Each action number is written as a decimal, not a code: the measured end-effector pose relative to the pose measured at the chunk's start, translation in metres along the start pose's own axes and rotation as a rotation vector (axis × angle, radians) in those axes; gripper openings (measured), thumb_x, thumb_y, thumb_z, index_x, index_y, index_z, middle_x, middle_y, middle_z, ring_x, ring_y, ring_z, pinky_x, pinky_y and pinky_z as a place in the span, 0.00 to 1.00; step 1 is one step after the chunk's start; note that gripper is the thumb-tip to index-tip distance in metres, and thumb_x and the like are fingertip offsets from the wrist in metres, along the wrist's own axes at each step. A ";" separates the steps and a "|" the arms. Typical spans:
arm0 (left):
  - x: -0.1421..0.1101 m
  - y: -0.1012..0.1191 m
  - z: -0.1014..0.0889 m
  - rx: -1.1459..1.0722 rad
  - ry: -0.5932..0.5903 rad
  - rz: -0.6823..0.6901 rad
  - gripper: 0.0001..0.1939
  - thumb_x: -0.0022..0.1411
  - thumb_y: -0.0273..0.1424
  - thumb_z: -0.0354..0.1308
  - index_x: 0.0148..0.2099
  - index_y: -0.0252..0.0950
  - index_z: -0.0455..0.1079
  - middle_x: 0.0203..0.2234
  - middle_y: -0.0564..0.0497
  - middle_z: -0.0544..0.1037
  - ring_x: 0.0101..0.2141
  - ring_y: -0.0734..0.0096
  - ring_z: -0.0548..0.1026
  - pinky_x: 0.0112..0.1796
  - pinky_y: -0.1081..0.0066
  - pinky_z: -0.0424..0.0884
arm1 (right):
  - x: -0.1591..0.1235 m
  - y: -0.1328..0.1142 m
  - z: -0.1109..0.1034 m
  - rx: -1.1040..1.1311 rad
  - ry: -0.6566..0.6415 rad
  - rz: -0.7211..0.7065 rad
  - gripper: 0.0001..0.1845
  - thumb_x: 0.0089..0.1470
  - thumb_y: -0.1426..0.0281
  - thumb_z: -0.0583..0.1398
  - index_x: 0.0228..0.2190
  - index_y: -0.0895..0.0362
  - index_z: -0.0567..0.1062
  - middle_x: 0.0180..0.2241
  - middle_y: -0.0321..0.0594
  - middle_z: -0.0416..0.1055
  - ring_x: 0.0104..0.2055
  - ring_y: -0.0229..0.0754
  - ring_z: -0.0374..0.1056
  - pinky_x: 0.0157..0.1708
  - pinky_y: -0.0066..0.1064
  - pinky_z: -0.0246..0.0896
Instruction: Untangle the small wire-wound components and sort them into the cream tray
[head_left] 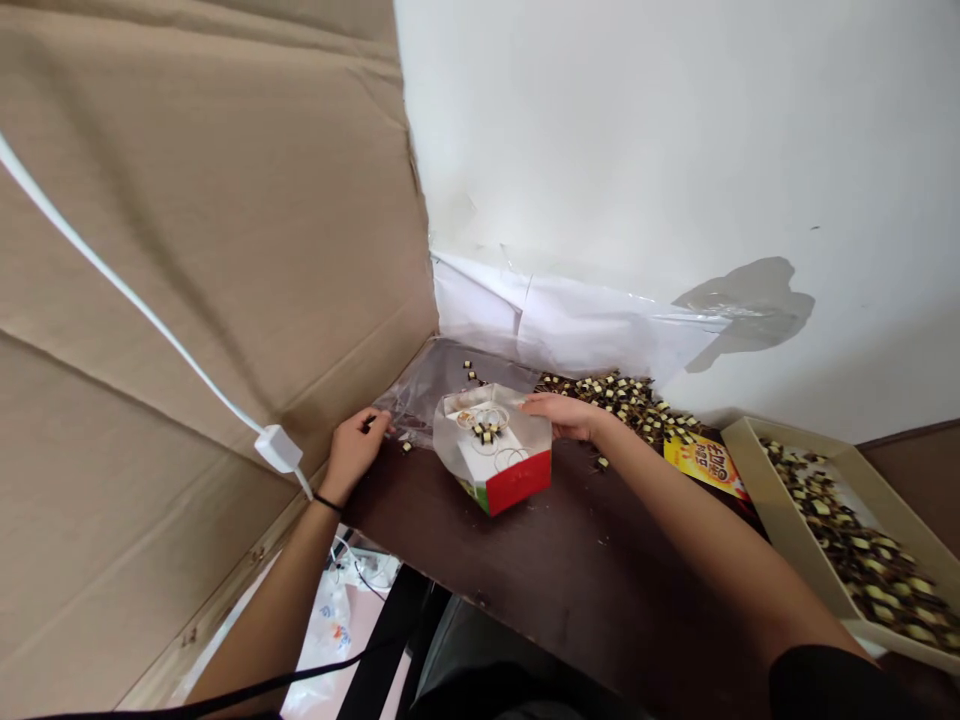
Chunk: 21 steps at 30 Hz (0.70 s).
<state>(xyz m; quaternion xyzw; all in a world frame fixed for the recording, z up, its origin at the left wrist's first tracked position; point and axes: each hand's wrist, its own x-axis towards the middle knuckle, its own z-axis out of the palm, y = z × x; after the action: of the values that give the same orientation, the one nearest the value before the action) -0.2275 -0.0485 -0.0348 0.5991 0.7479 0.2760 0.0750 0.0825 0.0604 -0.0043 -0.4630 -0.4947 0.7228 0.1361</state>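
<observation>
My right hand [564, 414] grips the far right rim of a small white cardboard box [517, 485] with red and green outer sides. The open box is tilted on the dark brown table. Inside it lie a few small black-and-yellow coil-like parts [486, 434] and some loops of elastic band or thin cord [510, 458]. At the table's left edge, my left hand [358, 448] is closed, its fingers curled. A dark bit shows between them, too small to name. Beside this hand, clear plastic film [412, 405] covers the table corner, and one loose part [406, 447] rests nearby.
A heap of the same small parts [630, 400] lies along the wall behind my right forearm. At right stands a cream tray [814, 570] holding many more, next to a yellow-and-red packet [701, 460]. Cardboard [225, 200] walls the left, with a white cable [142, 305] hanging before it.
</observation>
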 end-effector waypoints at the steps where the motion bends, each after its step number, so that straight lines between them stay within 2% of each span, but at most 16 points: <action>1: -0.002 0.001 -0.003 0.000 -0.006 -0.002 0.21 0.63 0.41 0.42 0.32 0.34 0.71 0.25 0.49 0.78 0.29 0.66 0.74 0.31 0.74 0.66 | -0.002 0.003 0.000 -0.004 -0.011 0.007 0.03 0.55 0.74 0.59 0.33 0.58 0.74 0.24 0.35 0.74 0.22 0.34 0.69 0.21 0.24 0.68; 3: -0.009 0.004 -0.006 0.030 -0.052 0.029 0.18 0.61 0.42 0.47 0.34 0.36 0.73 0.29 0.48 0.80 0.32 0.64 0.76 0.34 0.73 0.66 | -0.005 0.009 0.001 -0.013 -0.027 0.016 0.04 0.55 0.73 0.59 0.33 0.57 0.74 0.24 0.35 0.74 0.23 0.33 0.69 0.23 0.23 0.69; 6: -0.019 0.011 -0.003 0.199 -0.164 0.136 0.16 0.62 0.41 0.48 0.36 0.39 0.74 0.33 0.46 0.81 0.34 0.59 0.77 0.34 0.70 0.67 | -0.007 0.018 0.002 -0.037 -0.028 0.022 0.05 0.56 0.71 0.59 0.34 0.57 0.75 0.23 0.34 0.74 0.22 0.32 0.68 0.23 0.22 0.68; 10: -0.025 0.018 0.007 0.323 -0.167 0.282 0.15 0.62 0.40 0.49 0.36 0.38 0.74 0.33 0.43 0.80 0.36 0.58 0.76 0.36 0.68 0.68 | -0.009 0.029 0.003 -0.072 -0.037 0.031 0.07 0.56 0.69 0.59 0.37 0.57 0.76 0.22 0.34 0.72 0.21 0.32 0.66 0.20 0.21 0.65; 13: -0.022 0.018 0.012 0.249 -0.175 0.315 0.15 0.61 0.39 0.50 0.34 0.35 0.74 0.33 0.41 0.79 0.38 0.56 0.75 0.39 0.65 0.68 | -0.011 0.037 0.004 -0.110 -0.064 0.027 0.09 0.57 0.67 0.59 0.38 0.55 0.76 0.23 0.34 0.73 0.22 0.32 0.67 0.21 0.21 0.65; 15: -0.017 0.016 0.011 0.042 -0.171 0.213 0.13 0.56 0.40 0.55 0.31 0.36 0.73 0.32 0.43 0.79 0.36 0.57 0.74 0.38 0.66 0.68 | -0.014 0.040 0.005 -0.122 -0.091 0.021 0.10 0.56 0.65 0.60 0.39 0.55 0.76 0.25 0.34 0.74 0.23 0.32 0.67 0.22 0.20 0.65; 18: -0.011 0.018 0.001 -0.431 -0.106 -0.111 0.13 0.48 0.41 0.61 0.27 0.35 0.70 0.22 0.50 0.74 0.26 0.67 0.70 0.27 0.73 0.66 | -0.020 0.039 0.011 -0.119 -0.123 0.001 0.11 0.55 0.64 0.60 0.40 0.54 0.75 0.27 0.35 0.74 0.23 0.32 0.67 0.20 0.20 0.64; 19: -0.010 0.020 -0.007 -0.543 -0.089 -0.191 0.14 0.50 0.42 0.59 0.27 0.35 0.68 0.19 0.52 0.71 0.22 0.71 0.67 0.22 0.75 0.63 | -0.022 0.037 0.014 -0.114 -0.125 -0.009 0.11 0.56 0.65 0.60 0.40 0.54 0.75 0.28 0.35 0.74 0.23 0.32 0.67 0.19 0.20 0.64; 21: -0.010 0.028 -0.027 -0.694 -0.090 -0.256 0.17 0.57 0.43 0.49 0.26 0.35 0.63 0.16 0.55 0.64 0.16 0.77 0.60 0.15 0.79 0.55 | -0.022 0.031 0.027 -0.100 -0.116 -0.031 0.11 0.56 0.65 0.59 0.41 0.55 0.74 0.27 0.36 0.73 0.21 0.32 0.66 0.16 0.20 0.63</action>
<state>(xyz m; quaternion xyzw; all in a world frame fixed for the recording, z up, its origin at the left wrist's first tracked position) -0.2130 -0.0626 0.0000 0.4511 0.6747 0.4748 0.3403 0.0808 0.0153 -0.0162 -0.4187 -0.5444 0.7206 0.0950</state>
